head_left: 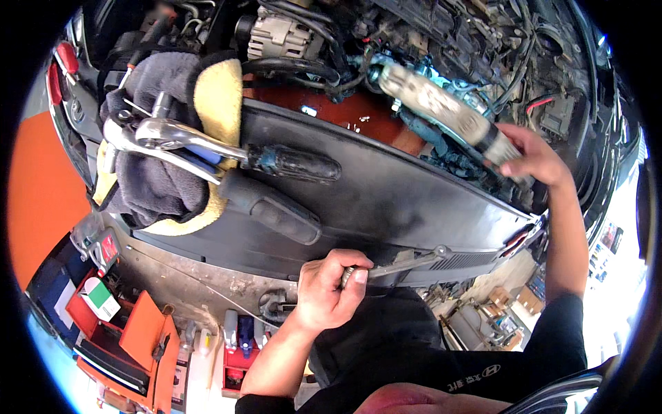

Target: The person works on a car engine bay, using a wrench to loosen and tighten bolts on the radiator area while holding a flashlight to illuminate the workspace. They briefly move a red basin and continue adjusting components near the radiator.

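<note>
My left hand [331, 290] is closed around the handle of a slim metal wrench [407, 265], held over the black front panel [483, 228] of a car. My right hand [531, 155] grips the lower end of a long, grimy cream-coloured work light [441, 107], slightly blurred, which lies at a slant above the engine bay and casts bluish light on the parts beneath. At the left, a grey and yellow cloth [162, 186] bears a chrome ratchet with a dark handle [289, 163], other metal tools and a dark grey handled tool [276, 214].
An alternator [276, 38], hoses and wiring fill the engine bay, with a reddish-brown area [352, 121] behind the panel. Below left are an open orange toolbox [141, 317] and a red tray [234, 362] of containers. More parts and boxes [493, 317] lie at lower right.
</note>
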### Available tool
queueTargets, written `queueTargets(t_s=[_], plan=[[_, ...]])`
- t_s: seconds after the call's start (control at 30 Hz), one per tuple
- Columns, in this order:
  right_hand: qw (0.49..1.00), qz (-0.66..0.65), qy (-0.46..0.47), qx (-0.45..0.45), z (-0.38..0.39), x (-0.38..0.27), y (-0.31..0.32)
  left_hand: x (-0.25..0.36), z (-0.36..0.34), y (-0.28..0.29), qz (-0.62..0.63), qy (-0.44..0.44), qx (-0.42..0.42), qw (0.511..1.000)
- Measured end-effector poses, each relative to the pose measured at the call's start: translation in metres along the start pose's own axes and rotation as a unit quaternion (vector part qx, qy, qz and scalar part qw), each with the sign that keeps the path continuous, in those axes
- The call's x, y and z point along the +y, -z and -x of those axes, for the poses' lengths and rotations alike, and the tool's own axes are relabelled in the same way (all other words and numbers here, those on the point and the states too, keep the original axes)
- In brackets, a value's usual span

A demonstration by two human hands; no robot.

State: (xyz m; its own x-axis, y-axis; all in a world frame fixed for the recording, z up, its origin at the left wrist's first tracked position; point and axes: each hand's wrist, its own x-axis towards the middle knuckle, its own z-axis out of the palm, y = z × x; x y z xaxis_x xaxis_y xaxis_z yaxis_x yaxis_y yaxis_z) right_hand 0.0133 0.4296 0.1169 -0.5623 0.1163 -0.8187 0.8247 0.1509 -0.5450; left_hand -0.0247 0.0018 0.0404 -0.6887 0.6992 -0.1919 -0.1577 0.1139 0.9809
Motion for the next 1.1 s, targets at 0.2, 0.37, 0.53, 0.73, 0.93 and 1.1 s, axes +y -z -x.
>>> queueTargets(t_s=[0.2, 0.37, 0.53, 0.73, 0.93, 1.1], plan=[[0.997, 0.027, 0.03, 0.064, 0.08, -0.073, 0.005, 0.005, 0.0, 0.003, -0.001, 0.022, -0.032, 0.999], [0.952, 0.116, 0.218, 0.18, 0.037, -0.121, 0.002, 0.002, -0.003, 0.002, -0.006, 0.008, -0.025, 1.0], [0.933, 0.194, 0.239, 0.186, -0.017, -0.11, 0.043, 0.002, -0.002, 0.002, -0.001, 0.006, -0.023, 1.0], [0.885, 0.364, 0.212, 0.197, -0.047, -0.119, 0.077, 0.0, -0.003, 0.002, -0.004, -0.023, -0.02, 1.0], [0.831, 0.467, 0.197, 0.228, -0.078, -0.132, 0.059, -0.007, 0.0, 0.0, 0.002, -0.037, -0.014, 0.999], [0.908, 0.314, 0.155, 0.231, -0.073, -0.12, 0.063, -0.006, -0.004, -0.001, -0.011, -0.064, -0.02, 0.998]])
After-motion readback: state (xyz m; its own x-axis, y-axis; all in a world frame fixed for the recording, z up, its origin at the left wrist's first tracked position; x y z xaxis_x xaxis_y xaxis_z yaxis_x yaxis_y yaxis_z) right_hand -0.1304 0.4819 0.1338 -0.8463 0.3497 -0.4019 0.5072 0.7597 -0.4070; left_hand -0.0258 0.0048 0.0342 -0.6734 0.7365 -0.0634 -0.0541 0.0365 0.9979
